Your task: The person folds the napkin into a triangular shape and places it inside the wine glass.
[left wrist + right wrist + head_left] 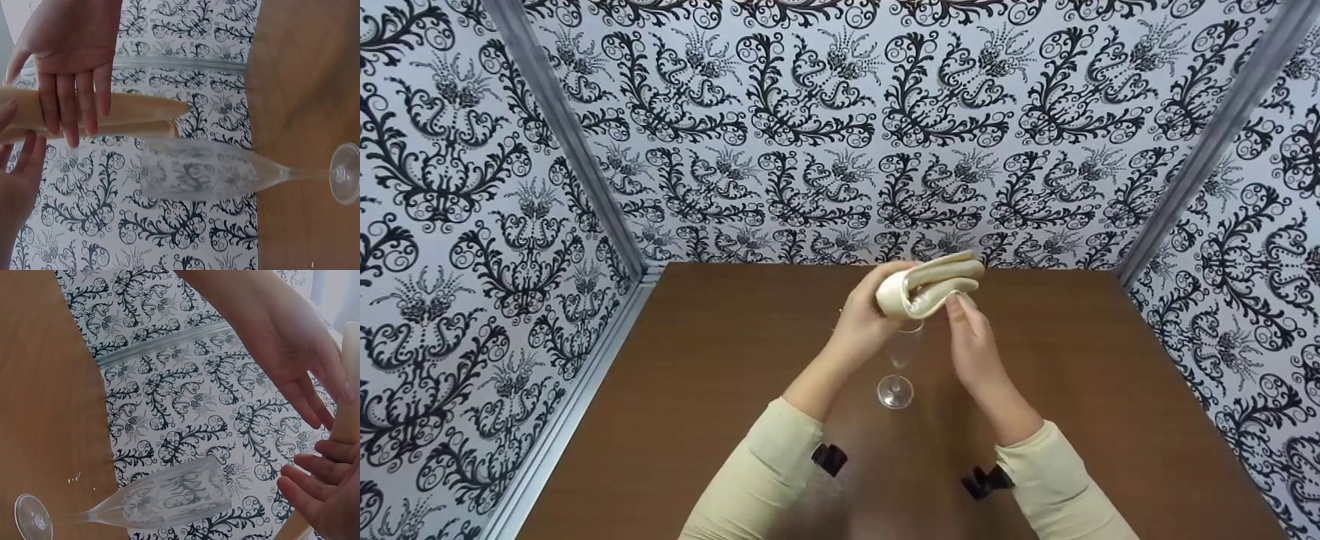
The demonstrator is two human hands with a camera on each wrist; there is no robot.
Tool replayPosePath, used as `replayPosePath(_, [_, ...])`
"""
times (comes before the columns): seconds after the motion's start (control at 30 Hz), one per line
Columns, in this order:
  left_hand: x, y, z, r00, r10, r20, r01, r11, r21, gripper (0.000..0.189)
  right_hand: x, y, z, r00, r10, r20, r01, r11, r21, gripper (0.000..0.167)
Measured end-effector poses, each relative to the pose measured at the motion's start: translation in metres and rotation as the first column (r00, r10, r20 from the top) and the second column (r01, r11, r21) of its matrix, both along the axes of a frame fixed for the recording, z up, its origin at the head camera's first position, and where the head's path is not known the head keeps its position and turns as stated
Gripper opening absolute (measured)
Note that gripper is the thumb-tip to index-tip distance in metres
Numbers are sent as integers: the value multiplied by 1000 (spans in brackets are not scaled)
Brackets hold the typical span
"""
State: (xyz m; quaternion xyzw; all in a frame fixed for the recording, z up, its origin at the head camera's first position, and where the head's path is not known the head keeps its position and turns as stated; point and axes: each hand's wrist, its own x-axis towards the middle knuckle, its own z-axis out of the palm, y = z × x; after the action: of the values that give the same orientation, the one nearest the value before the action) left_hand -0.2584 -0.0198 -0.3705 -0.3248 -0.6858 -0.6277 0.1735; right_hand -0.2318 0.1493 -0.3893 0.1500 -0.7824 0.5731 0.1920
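A cream folded cloth napkin [894, 295] is held up above the table between both hands, its layers looping open toward the right. My left hand [866, 319] grips its left side, the thumb lying on the cloth in the right wrist view. At the lower right edge my right hand [979, 349] pinches the cloth, and its fingers [67, 98] lie across the folds in the left wrist view. Below and behind the napkin a clear champagne flute [208, 169] stands upright on its round foot [895, 392]. In the head view the napkin hides the flute's rim.
The brown wooden table [697, 360] stretches out under both arms. Patterned black-and-white walls [825, 112] with grey metal posts [577, 150] enclose its back and sides. Small pale specks [76, 478] show on the tabletop near the flute. Each sleeve carries a black wrist mount [830, 459].
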Motion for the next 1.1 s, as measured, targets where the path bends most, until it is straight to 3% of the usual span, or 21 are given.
replayPosePath(0.17, [-3,-3,-6,990,-58,-127,57,998,-15,54,1,2,2,1000,-9,-17,9,1000,-24,43])
replayPosePath(0.3, [-3,-4,-8,965,-51,-256,42,998,-40,47,3,1,3,1000,-12,-24,11,999,-49,43])
replayPosePath(0.4, [-1,-5,-8,936,-41,-349,12,996,-85,46,4,0,4,1000,-13,-24,11,998,-64,43])
replayPosePath(0.5, [1,-6,-7,882,-37,-471,-36,989,-145,43,5,-1,5,1000,-11,-11,10,997,-80,45])
replayPosePath(0.6, [2,-7,-8,796,-21,-605,-120,974,-192,37,6,-1,5,1000,-10,10,10,995,-100,46])
replayPosePath(0.67, [3,-9,-9,752,-22,-658,-167,960,-223,30,6,-1,6,1000,-12,21,14,994,-107,47])
replayPosePath(0.7, [4,-10,-10,760,-25,-649,-178,953,-244,28,6,-1,6,1000,-11,25,14,994,-110,47])
replayPosePath(0.73, [7,-10,-10,820,-35,-571,-153,949,-277,25,6,0,6,999,-13,30,16,994,-108,47])
replayPosePath(0.77, [9,-11,-9,886,-45,-462,-115,943,-313,24,5,0,6,999,-11,34,15,994,-108,46])
replayPosePath(0.8, [11,-11,-9,940,-45,-337,-78,937,-341,26,4,0,6,999,-12,40,16,995,-102,45])
replayPosePath(0.83, [13,-11,-8,978,-32,-206,-44,934,-354,30,4,-1,6,999,-8,46,13,995,-101,43])
replayPosePath(0.87, [14,-12,-7,997,-10,-79,-20,932,-363,35,3,-1,7,999,-3,52,8,995,-101,41])
replayPosePath(0.93, [15,-12,-7,994,39,107,3,929,-369,42,2,-1,8,998,12,66,-5,994,-111,37])
replayPosePath(1.1, [9,-14,-13,998,54,28,-36,895,-444,47,1,-3,11,998,44,49,-36,989,-144,31])
